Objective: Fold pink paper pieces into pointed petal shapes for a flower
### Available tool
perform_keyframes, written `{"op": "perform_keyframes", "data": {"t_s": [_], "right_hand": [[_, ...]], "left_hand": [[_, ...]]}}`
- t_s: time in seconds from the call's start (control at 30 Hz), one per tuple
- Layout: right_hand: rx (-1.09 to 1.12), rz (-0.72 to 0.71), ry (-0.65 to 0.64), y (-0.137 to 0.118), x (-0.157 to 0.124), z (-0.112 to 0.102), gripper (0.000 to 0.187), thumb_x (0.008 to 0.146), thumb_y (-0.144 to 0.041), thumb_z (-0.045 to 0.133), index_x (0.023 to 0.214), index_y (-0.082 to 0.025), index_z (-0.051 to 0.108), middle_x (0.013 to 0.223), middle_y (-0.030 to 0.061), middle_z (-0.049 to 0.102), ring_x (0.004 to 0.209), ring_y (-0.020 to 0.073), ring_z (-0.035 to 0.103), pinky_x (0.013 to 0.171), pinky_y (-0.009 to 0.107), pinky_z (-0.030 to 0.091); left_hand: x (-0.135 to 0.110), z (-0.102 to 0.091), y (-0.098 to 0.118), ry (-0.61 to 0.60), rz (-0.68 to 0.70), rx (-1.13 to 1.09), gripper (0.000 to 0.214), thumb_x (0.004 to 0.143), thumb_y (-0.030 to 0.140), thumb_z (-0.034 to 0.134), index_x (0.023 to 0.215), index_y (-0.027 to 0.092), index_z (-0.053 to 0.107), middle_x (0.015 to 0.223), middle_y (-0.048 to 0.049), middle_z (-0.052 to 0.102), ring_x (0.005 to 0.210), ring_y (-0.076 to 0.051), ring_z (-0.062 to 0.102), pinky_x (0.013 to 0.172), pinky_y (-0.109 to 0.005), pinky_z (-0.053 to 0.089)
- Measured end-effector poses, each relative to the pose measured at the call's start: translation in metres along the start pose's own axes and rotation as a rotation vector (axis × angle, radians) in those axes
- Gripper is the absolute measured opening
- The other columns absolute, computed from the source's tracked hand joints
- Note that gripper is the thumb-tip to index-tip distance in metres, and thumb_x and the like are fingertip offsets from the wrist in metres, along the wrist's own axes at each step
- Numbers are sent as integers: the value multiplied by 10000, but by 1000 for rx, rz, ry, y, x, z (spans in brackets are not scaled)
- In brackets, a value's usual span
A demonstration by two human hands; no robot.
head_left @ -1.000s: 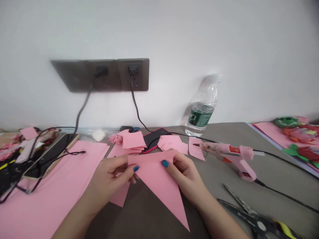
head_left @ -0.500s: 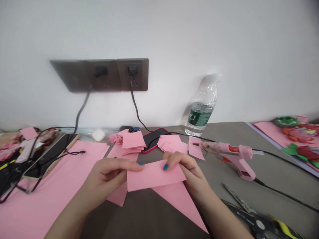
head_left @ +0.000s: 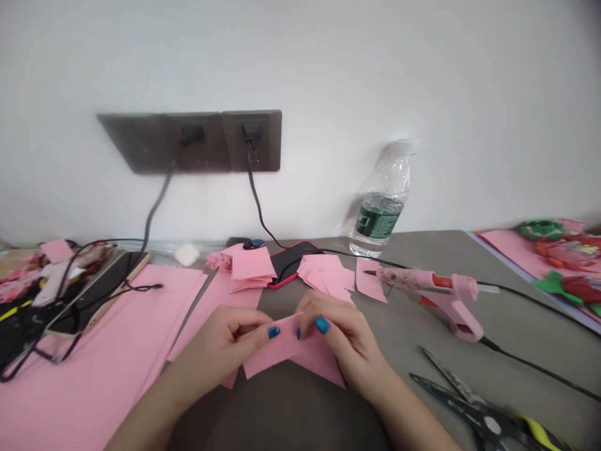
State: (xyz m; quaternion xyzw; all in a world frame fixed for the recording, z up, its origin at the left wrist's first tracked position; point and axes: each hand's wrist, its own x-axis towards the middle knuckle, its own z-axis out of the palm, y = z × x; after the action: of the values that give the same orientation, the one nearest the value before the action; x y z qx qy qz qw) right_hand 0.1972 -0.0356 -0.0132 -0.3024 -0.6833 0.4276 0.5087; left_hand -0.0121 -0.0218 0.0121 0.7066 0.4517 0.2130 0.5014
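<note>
The left hand [head_left: 218,344] and right hand [head_left: 340,341] sit close together, their fingers [head_left: 312,313] curled and pinched shut on a folded sheet of pink paper [head_left: 272,351], held over the bench [head_left: 413,363]. An even pinch along both sides keeps the layers aligned. Loose pink paper squares [head_left: 322,272] lie just ahead of the fingers, a pink hot glue gun [head_left: 427,282] farther right.

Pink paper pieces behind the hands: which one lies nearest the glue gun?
The single sheet beside the glue gun; the stack and pile lie farther left.
</note>
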Motion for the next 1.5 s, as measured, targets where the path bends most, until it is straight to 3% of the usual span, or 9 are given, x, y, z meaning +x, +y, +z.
{"op": "perform_keyframes", "data": {"t_s": [0.13,0.2,0.33,0.53,0.73,0.9,1.03,1.3,1.5], "right_hand": [[2,134,139,5,0,5,64,947,-278,578,924,-219,586,832,27,574,727,169,537,627,277,410],[25,211,148,8,1,5,118,912,-274,627,1015,-219,610,861,31,610,745,171,563,629,271,425],[41,282,69,10,4,2,110,908,-297,635,870,-199,668,823,40,663,771,184,595,676,285,451],[68,301,52,9,4,1,141,902,-321,654,847,-193,674,810,36,668,756,182,599,666,283,455],[52,249,45,4,3,5,199,943,-344,611,835,-191,676,790,39,663,733,176,588,662,278,447],[92,238,41,2,2,6,272,955,-388,584,780,-186,634,740,24,601,671,154,530,606,266,403],[76,315,27,3,3,5,318,936,-443,594,754,-184,612,720,18,564,665,155,500,581,261,380],[106,389,105,10,6,3,326,874,-461,644,710,-200,538,670,-12,464,602,136,394,521,243,306],[258,413,104,9,5,1,337,860,-461,657,690,-201,527,652,-23,450,587,128,366,517,242,280]], "left_hand": [[-1,-1,2,30,-8,18,436,952,400,531,614,155,657,565,36,393,550,-107,323,505,-235,250],[-1,-1,2,46,2,40,425,952,381,528,616,156,657,568,38,364,551,-105,300,507,-236,233],[0,-1,2,61,28,54,400,945,389,520,668,166,705,562,21,439,550,-121,355,494,-227,271],[-1,4,3,53,-18,9,347,949,390,498,805,176,731,679,-8,594,589,-138,457,512,-221,336],[-3,12,6,119,26,114,385,947,336,479,673,153,676,561,32,389,551,-111,312,505,-241,230],[-5,12,8,47,-36,2,250,908,260,499,809,163,707,592,31,472,558,-111,348,504,-226,253],[-4,5,5,11,-69,-1,268,917,270,492,772,167,692,628,15,527,577,-122,405,516,-224,288],[2,-2,2,304,-86,-55,295,820,388,643,621,171,661,549,26,529,528,-116,414,500,-215,302],[-2,-12,4,209,-126,-53,402,800,465,611,538,182,498,546,47,347,536,-110,299,509,-229,222]]}}
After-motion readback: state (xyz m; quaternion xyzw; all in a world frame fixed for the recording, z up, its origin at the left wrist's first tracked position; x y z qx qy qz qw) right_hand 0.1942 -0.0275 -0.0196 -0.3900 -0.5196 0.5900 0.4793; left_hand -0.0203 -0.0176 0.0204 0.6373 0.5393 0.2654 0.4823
